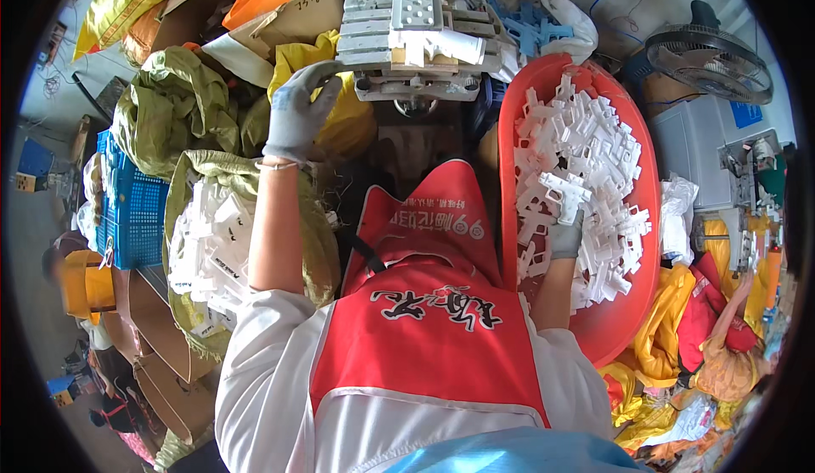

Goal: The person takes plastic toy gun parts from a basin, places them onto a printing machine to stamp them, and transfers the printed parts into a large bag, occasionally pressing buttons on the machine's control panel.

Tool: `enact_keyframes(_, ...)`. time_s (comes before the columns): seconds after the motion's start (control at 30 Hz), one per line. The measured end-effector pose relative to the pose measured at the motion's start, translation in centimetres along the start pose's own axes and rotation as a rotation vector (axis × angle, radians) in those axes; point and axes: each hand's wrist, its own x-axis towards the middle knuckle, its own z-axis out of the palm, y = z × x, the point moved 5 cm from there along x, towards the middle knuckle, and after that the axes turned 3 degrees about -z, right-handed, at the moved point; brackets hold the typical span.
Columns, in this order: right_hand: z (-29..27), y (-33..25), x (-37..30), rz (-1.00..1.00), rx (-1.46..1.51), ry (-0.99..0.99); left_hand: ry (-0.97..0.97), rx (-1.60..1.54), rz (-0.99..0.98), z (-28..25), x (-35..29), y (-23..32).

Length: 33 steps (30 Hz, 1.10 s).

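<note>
My left hand (301,109), in a grey glove, is beside the left end of the machine's metal bed (361,55). Its fingers curve toward that edge, with a gap between thumb and fingers and nothing visible in it. On the machine's fixture, under the perforated metal head (418,16), lies a white plastic piece (454,46). Over the red tub (607,337) at my right, my gloved right hand (566,237) grips a white toy-gun-shaped plastic piece (564,194). Many similar white pieces (586,133) fill the tub around it.
An open woven sack (318,261) of white pieces stands at my left, near a blue crate (136,210). Behind are a cardboard box (297,14) and a bag of blue pieces (539,27). A fan (709,57) stands far right. Another person (730,371) works at the right.
</note>
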Motion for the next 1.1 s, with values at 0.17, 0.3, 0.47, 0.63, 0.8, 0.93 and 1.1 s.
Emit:
enact_keyframes(0.17, 1.5, 1.3, 0.2, -0.097, -0.041, 0.062, -0.024, 0.131, 0.112, 2.1, 3.5, 1.0)
enact_keyframes(0.3, 7.0, -0.4, -2.3, -0.202, -0.298, 0.001, -0.183, 0.098, 0.160, 4.6, 6.1, 2.1)
enact_keyframes(0.47, 15.1, -4.1, -5.0, -0.216, -0.662, 0.005, -0.287, -0.114, 0.102, 5.8, 7.6, 1.4)
enact_keyframes(0.63, 26.4, -7.1, -3.5, -0.520, -0.657, -0.333, -0.166, -0.142, 0.022, 5.2, 7.1, 0.2)
enact_keyframes(0.8, 39.0, -4.8, -2.0, -0.571, -0.820, -0.744, 0.108, -0.135, -0.081, 0.8, 5.0, -1.7)
enact_keyframes(0.93, 45.8, -3.1, -1.9, -1.101, -1.308, -0.894, 0.188, -0.103, -0.222, -2.7, 0.9, -3.1)
enact_keyframes(1.1, 48.3, -1.4, -2.4, -1.151, -1.573, -1.076, 0.229, -0.137, -0.326, -5.1, -5.3, -5.6)
